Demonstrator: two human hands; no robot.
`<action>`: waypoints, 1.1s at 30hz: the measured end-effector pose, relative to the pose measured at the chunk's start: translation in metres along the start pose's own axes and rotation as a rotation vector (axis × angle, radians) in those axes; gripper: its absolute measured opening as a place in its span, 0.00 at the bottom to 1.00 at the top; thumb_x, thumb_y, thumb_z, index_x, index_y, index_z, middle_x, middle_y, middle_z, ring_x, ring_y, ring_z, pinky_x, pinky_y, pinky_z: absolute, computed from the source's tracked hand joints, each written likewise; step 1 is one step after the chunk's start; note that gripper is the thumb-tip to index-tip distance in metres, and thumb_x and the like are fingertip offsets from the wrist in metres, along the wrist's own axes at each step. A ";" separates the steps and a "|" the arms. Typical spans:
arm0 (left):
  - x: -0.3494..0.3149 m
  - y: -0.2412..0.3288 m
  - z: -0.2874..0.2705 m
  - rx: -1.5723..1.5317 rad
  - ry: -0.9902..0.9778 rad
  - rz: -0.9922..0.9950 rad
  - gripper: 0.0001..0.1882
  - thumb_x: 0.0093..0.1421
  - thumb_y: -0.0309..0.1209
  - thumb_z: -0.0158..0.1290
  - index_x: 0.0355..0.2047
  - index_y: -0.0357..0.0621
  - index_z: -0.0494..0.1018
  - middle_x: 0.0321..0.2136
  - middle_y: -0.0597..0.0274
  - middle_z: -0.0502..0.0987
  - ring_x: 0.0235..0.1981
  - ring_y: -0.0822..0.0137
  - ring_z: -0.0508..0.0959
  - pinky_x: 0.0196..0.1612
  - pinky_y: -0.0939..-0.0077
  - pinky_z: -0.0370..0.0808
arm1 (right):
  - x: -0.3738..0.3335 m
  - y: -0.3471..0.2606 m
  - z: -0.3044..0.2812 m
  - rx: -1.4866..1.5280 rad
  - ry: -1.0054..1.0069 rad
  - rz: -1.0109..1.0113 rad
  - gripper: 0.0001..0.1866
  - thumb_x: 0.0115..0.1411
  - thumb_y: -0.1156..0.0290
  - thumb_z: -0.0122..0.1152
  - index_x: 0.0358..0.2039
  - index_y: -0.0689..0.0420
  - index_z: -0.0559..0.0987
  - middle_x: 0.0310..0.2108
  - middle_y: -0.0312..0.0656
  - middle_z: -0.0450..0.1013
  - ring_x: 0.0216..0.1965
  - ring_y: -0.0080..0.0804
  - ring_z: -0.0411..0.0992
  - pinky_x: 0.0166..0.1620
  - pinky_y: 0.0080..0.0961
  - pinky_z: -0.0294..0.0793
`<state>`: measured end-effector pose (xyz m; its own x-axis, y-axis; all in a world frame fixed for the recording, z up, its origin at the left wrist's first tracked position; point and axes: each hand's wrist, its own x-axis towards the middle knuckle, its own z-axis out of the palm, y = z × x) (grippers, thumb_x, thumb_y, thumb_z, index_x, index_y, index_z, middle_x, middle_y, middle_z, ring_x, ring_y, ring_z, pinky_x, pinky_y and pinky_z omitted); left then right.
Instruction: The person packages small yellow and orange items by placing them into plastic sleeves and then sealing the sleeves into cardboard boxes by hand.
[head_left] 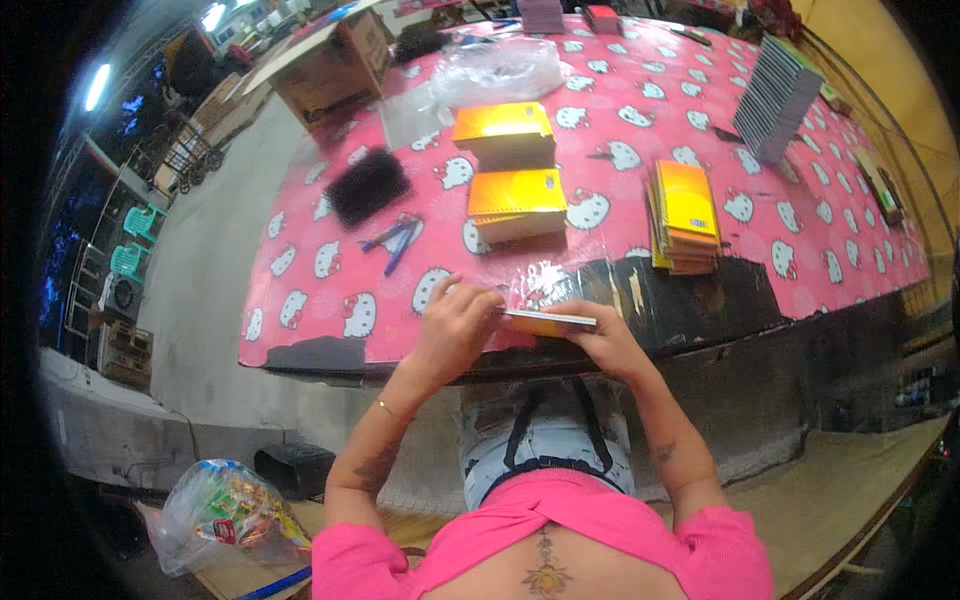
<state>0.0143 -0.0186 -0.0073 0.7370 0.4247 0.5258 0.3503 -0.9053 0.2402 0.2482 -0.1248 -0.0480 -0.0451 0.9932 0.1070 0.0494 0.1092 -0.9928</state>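
Observation:
Above the near edge of the table I hold a thin notebook, seen almost edge-on, with an orange face turned downward. My right hand grips its right end, thumb along the top. At its left end my left hand has its fingers curled and pinched on the edge; what lies under the fingertips is hidden. Just beyond are two stacks of yellow-orange spiral notebooks, a nearer stack and a farther stack. Blue-handled pliers lie ahead of my left hand.
A pink patterned cloth covers the table. A black bristly bundle sits at left, clear plastic beyond. At right stand another notebook stack and a tall ridged grey stack. A cardboard box is at far left.

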 end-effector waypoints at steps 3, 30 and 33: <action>0.007 0.007 -0.007 -0.032 -0.110 -0.035 0.15 0.56 0.35 0.62 0.42 0.46 0.74 0.37 0.58 0.79 0.41 0.56 0.79 0.56 0.54 0.68 | 0.000 0.002 -0.003 0.049 -0.021 -0.006 0.16 0.60 0.82 0.59 0.49 0.62 0.79 0.45 0.39 0.78 0.49 0.25 0.73 0.55 0.24 0.70; 0.011 0.006 -0.006 0.001 -0.151 -0.037 0.10 0.59 0.35 0.60 0.39 0.47 0.75 0.34 0.64 0.79 0.37 0.62 0.79 0.63 0.49 0.60 | 0.004 0.005 -0.008 0.096 -0.067 0.025 0.16 0.63 0.78 0.59 0.52 0.60 0.78 0.47 0.37 0.77 0.51 0.23 0.71 0.57 0.25 0.69; 0.012 0.013 -0.002 0.021 -0.072 -0.017 0.10 0.59 0.35 0.60 0.38 0.48 0.75 0.33 0.65 0.79 0.37 0.62 0.79 0.64 0.49 0.58 | 0.001 0.003 -0.005 0.081 -0.046 -0.018 0.16 0.64 0.78 0.58 0.52 0.59 0.78 0.47 0.36 0.77 0.50 0.22 0.71 0.56 0.24 0.69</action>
<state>0.0268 -0.0252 0.0034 0.7701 0.4402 0.4617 0.3749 -0.8979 0.2307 0.2534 -0.1231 -0.0505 -0.0915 0.9880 0.1245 -0.0324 0.1220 -0.9920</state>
